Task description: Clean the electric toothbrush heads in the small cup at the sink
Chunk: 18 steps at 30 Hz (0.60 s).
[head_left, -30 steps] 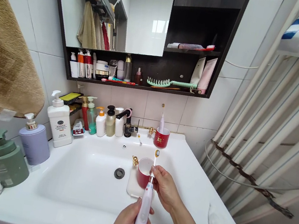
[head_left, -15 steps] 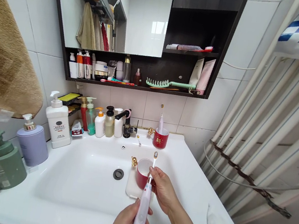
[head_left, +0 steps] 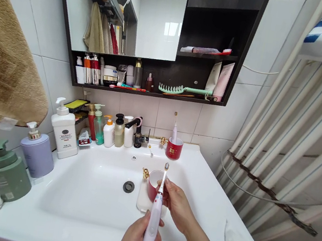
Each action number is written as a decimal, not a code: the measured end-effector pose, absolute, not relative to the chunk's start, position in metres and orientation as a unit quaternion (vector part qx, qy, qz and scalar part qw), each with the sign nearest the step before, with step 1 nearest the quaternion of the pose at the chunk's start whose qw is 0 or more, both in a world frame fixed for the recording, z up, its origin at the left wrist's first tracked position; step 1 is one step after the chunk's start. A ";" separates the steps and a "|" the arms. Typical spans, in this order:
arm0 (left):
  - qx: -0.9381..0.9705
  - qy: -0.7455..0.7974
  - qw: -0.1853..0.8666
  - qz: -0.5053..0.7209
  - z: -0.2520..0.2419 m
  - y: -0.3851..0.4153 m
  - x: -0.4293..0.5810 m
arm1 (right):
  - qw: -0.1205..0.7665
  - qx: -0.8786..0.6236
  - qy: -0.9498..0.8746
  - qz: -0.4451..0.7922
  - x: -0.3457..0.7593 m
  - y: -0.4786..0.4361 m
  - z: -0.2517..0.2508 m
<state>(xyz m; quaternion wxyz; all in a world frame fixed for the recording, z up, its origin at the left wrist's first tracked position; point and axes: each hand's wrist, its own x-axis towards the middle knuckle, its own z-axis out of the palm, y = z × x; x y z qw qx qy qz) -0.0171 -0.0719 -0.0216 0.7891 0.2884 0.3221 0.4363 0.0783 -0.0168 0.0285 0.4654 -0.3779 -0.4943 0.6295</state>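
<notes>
My left hand (head_left: 142,234) is wrapped around the pale pink handle of an electric toothbrush (head_left: 154,222), which points upward and away. The fingers of my right hand (head_left: 176,201) are curled around the white neck of its brush head (head_left: 164,176), thumb on the right and a fingertip showing on the left. The bristles stick up above my fingers. Just behind them, a red cup (head_left: 152,189) with a gold handle stands on a white soap dish (head_left: 144,206) in the sink, partly hidden by the brush and my right hand.
Around me is the white sink (head_left: 84,190) with a drain (head_left: 128,187) and black faucet (head_left: 138,133). Another red cup (head_left: 173,150) holds a toothbrush at the back. Pump bottles (head_left: 109,133) line the left rim. Overhead hangs a mirror cabinet (head_left: 148,93); pipes (head_left: 272,155) run along the right.
The brush head now sits down against the handle, where a thin shaft showed between them before. My right thumb has shifted from the front of the neck to its right side.
</notes>
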 end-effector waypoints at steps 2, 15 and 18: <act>0.289 0.323 0.789 0.435 -0.022 -0.072 -0.017 | 0.469 -0.383 -0.493 0.625 0.079 -0.017 0.029; 0.281 0.313 0.776 0.469 -0.020 -0.078 -0.016 | 0.463 -0.424 -0.534 0.566 0.072 -0.022 0.030; 0.278 0.315 0.776 0.470 -0.019 -0.079 -0.016 | 0.456 -0.432 -0.557 0.544 0.072 -0.022 0.029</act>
